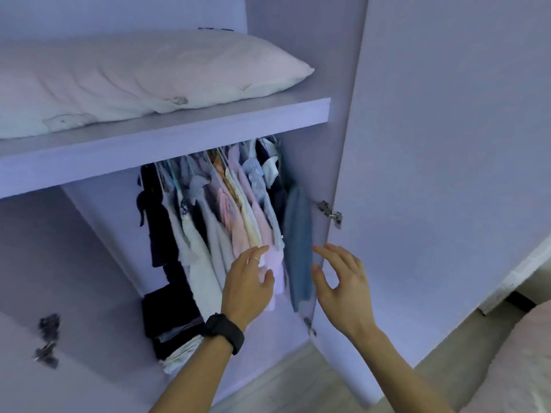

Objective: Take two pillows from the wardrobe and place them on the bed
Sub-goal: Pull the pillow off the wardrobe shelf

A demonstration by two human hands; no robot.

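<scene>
- A large, soft white pillow [143, 81] lies lengthwise on the pale lilac upper shelf [179, 135] of the open lilac wardrobe [301, 40]. One corner points toward the right side panel (folds of cloth at its lower left edge could belong to a second pillow, but that cannot be told).
- Neither hand touches the pillow; both are well below the shelf.
- The left hand [247, 281] is raised in front of the row of pastel hanging clothes [226, 204]. Its fingers are straight and slightly spread, gripping nothing. Whether its fingertips touch the pink garment cannot be told.
- On that hand's finger sits a thin silver ring [255, 259], and on its wrist a black band watch [225, 330].
- The right hand [343, 287] is held up just beside a hanging grey-blue garment [298, 242], in front of the wardrobe's right edge. Its fingers are loosely bent and apart from the thumb, and it holds nothing.
- The tall lilac door [447, 144] stands open to the right on a metal hinge [330, 214].
- A stack of dark and light folded clothes [173, 323] rests low in the wardrobe, left of the left forearm.
- A pale pink fluffy surface [512, 368] fills the lower right corner above the grey floor [298, 383].
</scene>
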